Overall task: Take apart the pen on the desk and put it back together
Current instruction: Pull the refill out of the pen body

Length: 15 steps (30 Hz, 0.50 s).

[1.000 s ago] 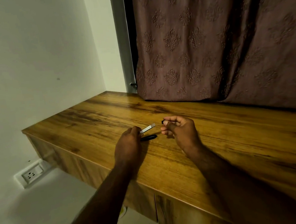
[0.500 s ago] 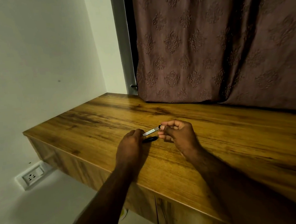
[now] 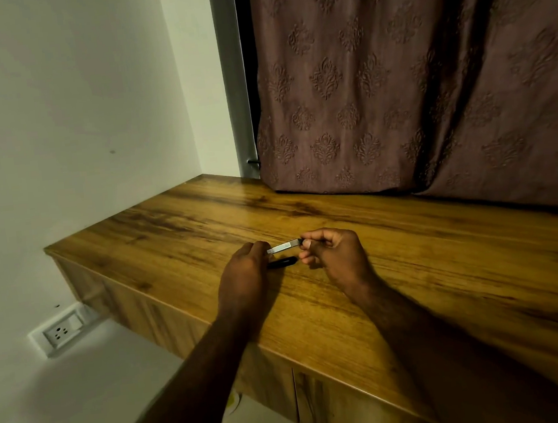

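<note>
Pen barrel (image 3: 283, 246), pale and silvery, is held just above the surface (image 3: 416, 286), centre of frame, slanting up to the right.
- Left hand (image 3: 243, 277): fingers (image 3: 257, 248) curl round the barrel's left end and grip it. That end is hidden inside the hand.
- Right hand (image 3: 339, 256): fingertips (image 3: 318, 234) pinch a small dark end piece (image 3: 302, 242), which now meets the barrel's right end. Too small to tell whether it is a tip section or a plug, or whether it is seated or only touching.
- Black cap-like part (image 3: 283, 262) lies loose on the surface just below the barrel, between the two hands. Neither hand holds it.

Change: a second ago the hands were apart, the dark piece held clear of the barrel. Half a second ago it was closing on the barrel's end. Now the gap is gone. The black part on the surface has not shifted.

Reading: this looks like reassembly under way, with the end piece going back onto the barrel. Likely a push or twist is needed to seat it, and the black part is still to be fitted.

Surroundings: wood-grain surface with cabinet fronts below; patterned brown curtain (image 3: 411, 76) across the upper right; white wall at left with a socket (image 3: 61, 332) low down.
</note>
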Each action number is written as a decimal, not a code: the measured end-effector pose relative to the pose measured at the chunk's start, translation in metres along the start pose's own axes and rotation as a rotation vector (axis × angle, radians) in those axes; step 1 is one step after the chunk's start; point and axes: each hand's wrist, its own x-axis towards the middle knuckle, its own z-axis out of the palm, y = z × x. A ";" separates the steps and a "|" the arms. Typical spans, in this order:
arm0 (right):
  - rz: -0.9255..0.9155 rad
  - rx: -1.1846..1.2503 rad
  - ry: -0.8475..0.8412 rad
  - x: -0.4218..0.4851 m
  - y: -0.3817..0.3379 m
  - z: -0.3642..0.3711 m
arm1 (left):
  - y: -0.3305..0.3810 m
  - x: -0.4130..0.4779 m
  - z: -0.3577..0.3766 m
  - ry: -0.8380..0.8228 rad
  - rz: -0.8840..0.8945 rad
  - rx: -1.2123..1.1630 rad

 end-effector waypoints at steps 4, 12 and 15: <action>-0.051 -0.074 0.006 0.000 -0.001 0.001 | -0.001 0.000 -0.001 0.005 0.006 -0.001; -0.071 -0.105 0.013 0.000 0.002 0.003 | -0.001 0.000 0.000 0.015 0.026 0.012; -0.057 -0.082 0.018 0.000 0.003 0.003 | -0.002 0.001 -0.001 0.003 0.038 -0.010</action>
